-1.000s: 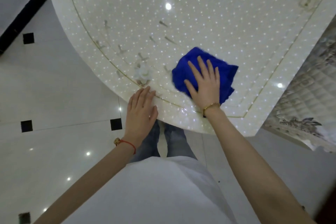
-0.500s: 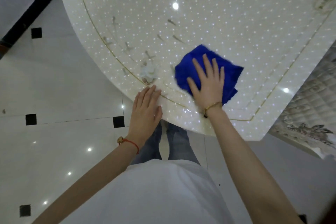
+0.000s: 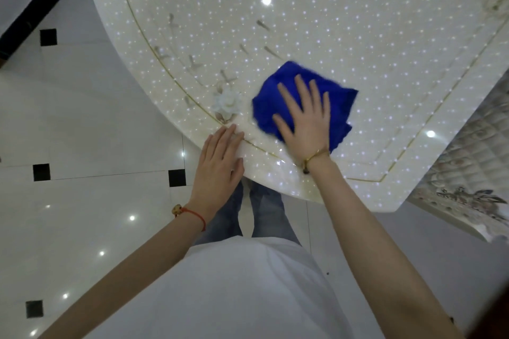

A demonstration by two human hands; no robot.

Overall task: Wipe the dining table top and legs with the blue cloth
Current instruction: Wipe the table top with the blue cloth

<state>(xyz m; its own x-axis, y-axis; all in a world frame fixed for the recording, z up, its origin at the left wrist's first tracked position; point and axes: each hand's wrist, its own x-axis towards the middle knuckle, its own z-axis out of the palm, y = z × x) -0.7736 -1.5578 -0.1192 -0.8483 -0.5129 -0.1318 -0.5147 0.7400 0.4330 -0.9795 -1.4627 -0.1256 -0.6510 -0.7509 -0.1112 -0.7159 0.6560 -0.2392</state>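
The blue cloth (image 3: 281, 85) lies bunched on the glossy cream dining table top (image 3: 316, 22), close to the near edge. My right hand (image 3: 304, 115) presses flat on the cloth with fingers spread. My left hand (image 3: 220, 159) rests palm down on the table's near rim, fingers together, just left of the cloth and holding nothing. The table top has a gold inlay line and a printed white flower (image 3: 227, 103) beside the cloth. The table legs are hidden below the top.
A quilted, flower-patterned chair (image 3: 465, 173) stands at the table's right corner. White floor tiles (image 3: 82, 146) with small black squares spread to the left. A dark skirting strip (image 3: 41, 5) runs at the upper left. My legs stand right against the table edge.
My right hand has slid the blue cloth slightly toward the near edge and the printed flower. My left hand stays on the rim. The camera view has shifted a little.
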